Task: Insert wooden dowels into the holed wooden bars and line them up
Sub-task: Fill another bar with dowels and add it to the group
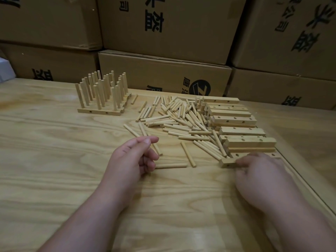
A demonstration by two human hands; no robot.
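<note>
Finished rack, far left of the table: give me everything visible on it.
The rack is a set of pale wooden holed bars laid side by side flat on the table, with many dowels standing upright in rows, some leaning slightly. The front bar's side face shows two holes. One loose dowel lies at its right edge. Neither hand touches it.

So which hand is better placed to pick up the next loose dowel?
Probably the left hand: it holds nothing, fingers loosely curled, with single dowels lying right beside it. The right hand already grips a holed bar.
</note>
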